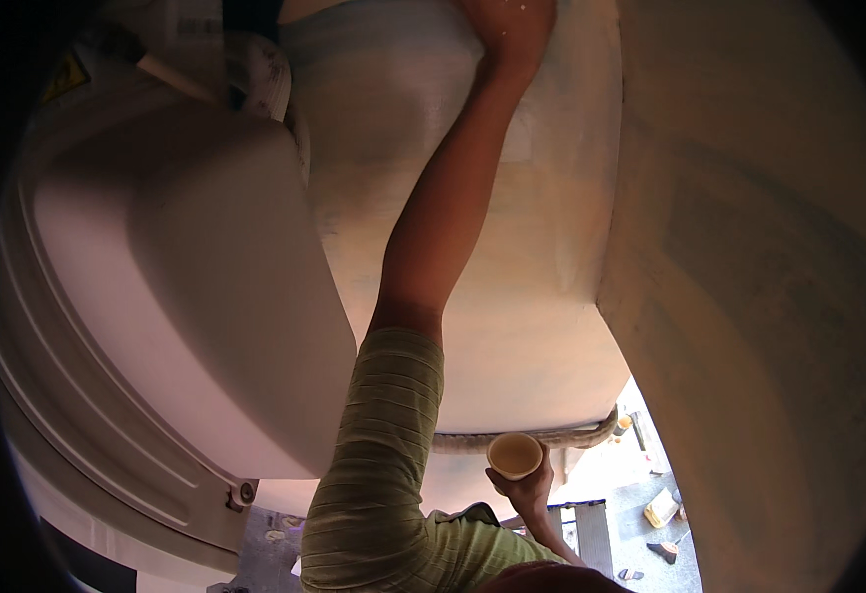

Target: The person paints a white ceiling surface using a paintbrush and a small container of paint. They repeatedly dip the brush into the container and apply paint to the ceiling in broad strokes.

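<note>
My left arm reaches up in front of a large, smooth, pale curved surface (522, 237) with patchy greyish smears. My left hand (514, 25) is at the top edge of the picture, close to that surface. Its fingers are cut off, so what they hold or touch is hidden. A few pale specks show on the skin. Lower down, my right hand (532, 492) is closed round a pale, round cup (515, 456). The cup's open mouth faces me, and its inside looks cream-coloured.
A white moulded panel (206, 257) with ridges bulges on the left. To the right, a tall pale wall (769, 296) meets the smeared surface. A rough rounded edge (472, 442) runs along the bottom. Down on the grey floor lie a yellowish container (661, 509) and a dark brush-like thing (664, 551).
</note>
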A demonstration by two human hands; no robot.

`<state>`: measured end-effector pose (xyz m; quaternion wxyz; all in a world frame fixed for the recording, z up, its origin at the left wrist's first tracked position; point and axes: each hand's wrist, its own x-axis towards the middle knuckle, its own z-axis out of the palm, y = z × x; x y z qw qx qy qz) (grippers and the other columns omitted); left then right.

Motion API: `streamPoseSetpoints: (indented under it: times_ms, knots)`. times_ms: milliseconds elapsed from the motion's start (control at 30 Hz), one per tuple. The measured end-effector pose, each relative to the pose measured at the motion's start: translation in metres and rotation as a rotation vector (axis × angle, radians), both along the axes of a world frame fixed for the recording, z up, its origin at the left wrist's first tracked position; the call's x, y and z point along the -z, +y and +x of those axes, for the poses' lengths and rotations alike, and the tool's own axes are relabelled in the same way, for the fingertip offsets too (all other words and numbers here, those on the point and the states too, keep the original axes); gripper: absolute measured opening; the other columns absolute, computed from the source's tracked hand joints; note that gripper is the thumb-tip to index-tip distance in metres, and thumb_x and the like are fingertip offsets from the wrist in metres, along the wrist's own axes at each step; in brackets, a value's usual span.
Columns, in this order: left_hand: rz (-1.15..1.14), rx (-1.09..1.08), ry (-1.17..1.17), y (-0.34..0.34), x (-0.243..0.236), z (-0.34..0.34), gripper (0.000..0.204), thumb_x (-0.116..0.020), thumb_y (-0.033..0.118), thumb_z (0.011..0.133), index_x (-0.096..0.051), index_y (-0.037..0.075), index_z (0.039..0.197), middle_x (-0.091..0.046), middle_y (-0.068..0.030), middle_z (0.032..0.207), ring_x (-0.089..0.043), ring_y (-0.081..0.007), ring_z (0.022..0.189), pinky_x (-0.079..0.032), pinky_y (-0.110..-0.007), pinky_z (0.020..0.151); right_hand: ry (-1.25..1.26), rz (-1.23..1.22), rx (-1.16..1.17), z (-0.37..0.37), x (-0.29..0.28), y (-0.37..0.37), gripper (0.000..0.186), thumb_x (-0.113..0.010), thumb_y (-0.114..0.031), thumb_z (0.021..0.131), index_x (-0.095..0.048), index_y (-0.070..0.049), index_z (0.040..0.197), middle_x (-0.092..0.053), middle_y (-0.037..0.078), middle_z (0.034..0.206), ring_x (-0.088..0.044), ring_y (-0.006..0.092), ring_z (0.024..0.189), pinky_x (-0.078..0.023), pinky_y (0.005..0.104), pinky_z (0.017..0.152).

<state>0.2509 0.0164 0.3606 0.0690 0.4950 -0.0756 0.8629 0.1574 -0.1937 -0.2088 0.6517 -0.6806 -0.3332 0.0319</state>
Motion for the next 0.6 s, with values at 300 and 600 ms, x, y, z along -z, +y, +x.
streamPoseSetpoints:
  times_ms: [300,600]
  knots:
    - [-0.008,-0.029,-0.105,0.072,0.002,-0.048,0.012,-0.065,0.001,0.089,-0.067,-0.011,0.087,-0.069,-0.0163,0.074,-0.065,-0.0262,0.067,-0.05,-0.038,0.066,-0.026,0.016,0.094,0.008,-0.011,-0.004,0.082,-0.097,-0.023,0.061,-0.051,-0.003,0.126,-0.069,0.016,0.113,-0.071,0.0305,0.103,-0.058,0.0418,0.086]
    - [0.277,-0.383,-0.281,0.117,0.0,-0.114,0.026,-0.057,-0.002,0.098,-0.068,-0.006,0.121,-0.072,-0.0187,0.122,-0.068,-0.0318,0.116,-0.05,-0.039,0.104,-0.061,0.004,0.039,0.02,-0.013,0.002,0.083,-0.098,-0.023,0.061,-0.051,-0.003,0.126,-0.069,0.016,0.112,-0.07,0.0306,0.103,-0.057,0.0421,0.088]
